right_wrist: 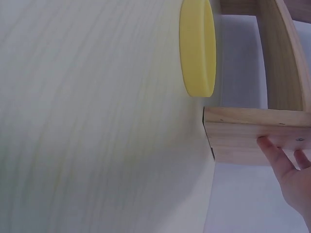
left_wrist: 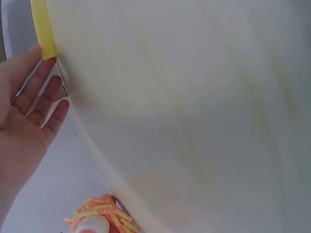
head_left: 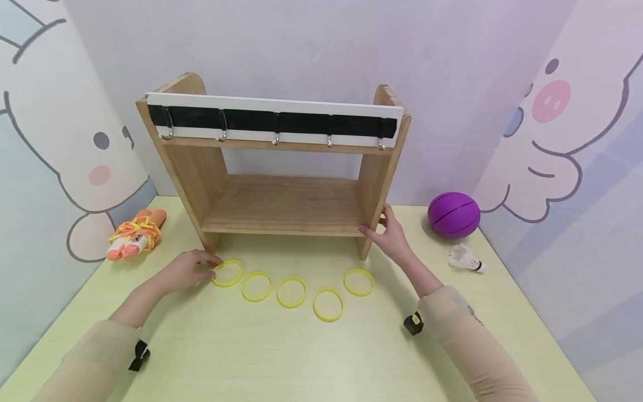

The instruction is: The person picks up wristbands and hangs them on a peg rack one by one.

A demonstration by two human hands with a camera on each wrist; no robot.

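Observation:
My left hand (head_left: pixel 188 271) pinches the leftmost yellow ring (head_left: pixel 213 279) at its left edge, between thumb and index finger; the other fingers are spread in the left wrist view. The ring lies on the table beside the rack's left foot. More yellow rings (head_left: pixel 257 300) lie in a loose curved row to its right. My right hand (head_left: pixel 393 237) touches the right side panel of a wooden rack (head_left: pixel 286 204). Its fingertips (right_wrist: pixel 265 141) rest against the outer face of that panel in the right wrist view. Several metal hooks (head_left: pixel 276 139) hang along the rack's black-and-white top bar.
A doll with orange and yellow hair (head_left: pixel 138 234) lies at the left on the pale table (head_left: pixel 281 363). A purple ball (head_left: pixel 454 215) and a white shuttlecock (head_left: pixel 464 258) lie at the right. Behind the rack stands a pale wall (head_left: pixel 311 50).

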